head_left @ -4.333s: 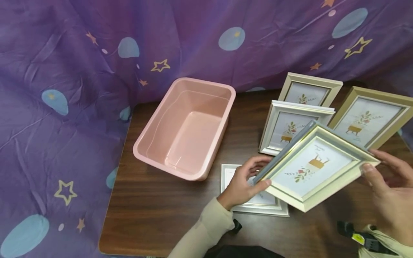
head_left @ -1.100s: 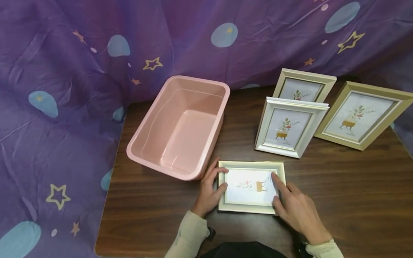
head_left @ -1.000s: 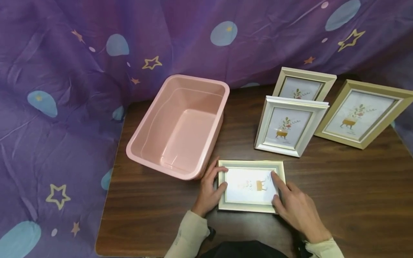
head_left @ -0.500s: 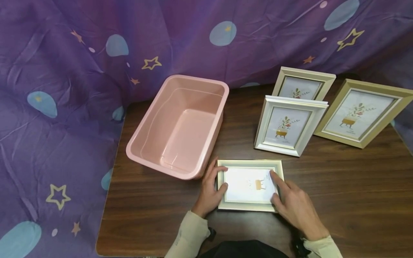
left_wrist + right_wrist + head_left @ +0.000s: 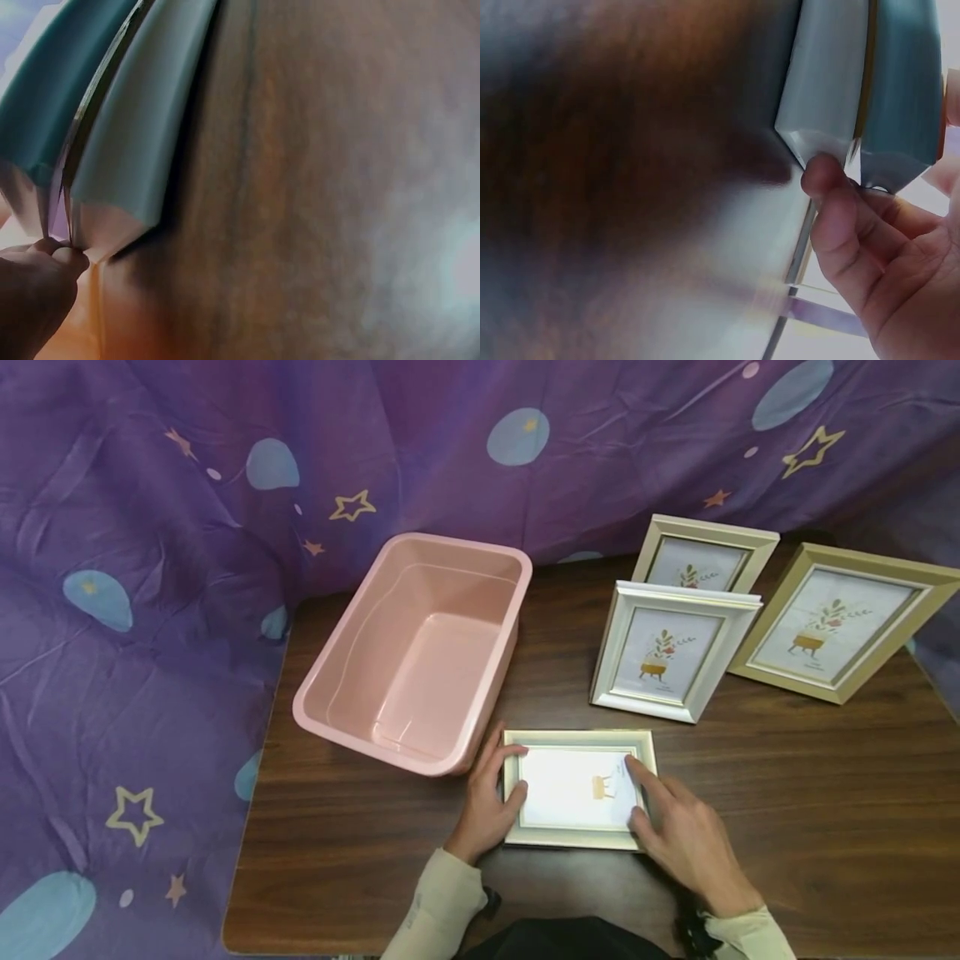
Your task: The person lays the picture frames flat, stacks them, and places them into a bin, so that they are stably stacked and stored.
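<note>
- Near the front edge of the table, the cream frame lies face up, its long side running left to right; glare whitens most of its picture, leaving an orange planter at the right end.
- Both wrist views show two layered edges: a pale lower frame next to the wood and a teal-looking edge above it.
- The left hand grips the left end, thumb and forefinger bent over the border; in its wrist view, fingertips touch the end by the seam between the layers.
- The right hand grips the right end, forefinger and thumb on the face, other fingers curled against the end of the layers; how hard either hand presses, I cannot tell.
- Behind the hands, a white frame stands tilted back, partly covering a beige frame in the head view.
- To the right of these, a larger tan frame also stands leaning back.
- Left of the frames sits a pink tub, its near right corner just beside the left hand.
- Beyond the table hangs a purple curtain printed with stars and blue ovals.
- Pale sleeves cover both forearms.
</note>
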Tool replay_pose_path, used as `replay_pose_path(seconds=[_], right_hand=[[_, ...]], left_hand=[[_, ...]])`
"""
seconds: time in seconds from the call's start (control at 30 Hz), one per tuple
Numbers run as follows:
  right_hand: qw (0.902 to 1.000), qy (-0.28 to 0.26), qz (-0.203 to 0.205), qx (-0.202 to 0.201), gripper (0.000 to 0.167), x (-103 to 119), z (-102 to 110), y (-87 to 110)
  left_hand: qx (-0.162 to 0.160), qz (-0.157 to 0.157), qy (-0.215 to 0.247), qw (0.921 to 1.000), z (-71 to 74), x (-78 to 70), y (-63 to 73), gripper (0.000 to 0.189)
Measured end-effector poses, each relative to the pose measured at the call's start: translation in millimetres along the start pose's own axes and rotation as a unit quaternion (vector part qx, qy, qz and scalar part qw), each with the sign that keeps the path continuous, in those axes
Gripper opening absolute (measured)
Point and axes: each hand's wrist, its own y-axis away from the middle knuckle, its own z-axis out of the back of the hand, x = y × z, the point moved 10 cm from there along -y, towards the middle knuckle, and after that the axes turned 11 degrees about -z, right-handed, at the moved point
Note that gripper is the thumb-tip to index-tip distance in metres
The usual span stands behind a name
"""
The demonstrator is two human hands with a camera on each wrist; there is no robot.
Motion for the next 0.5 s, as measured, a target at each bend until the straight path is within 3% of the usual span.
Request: replay_pose_path(seconds=[0.5], right_hand=[[0.9999,-0.012,-0.007,0.000,0.069,-3.0,-2.8,1.6]], left_hand=[[0.011,0.060,0.032,0.9976,-1.7,10.8,2.2,0.053]])
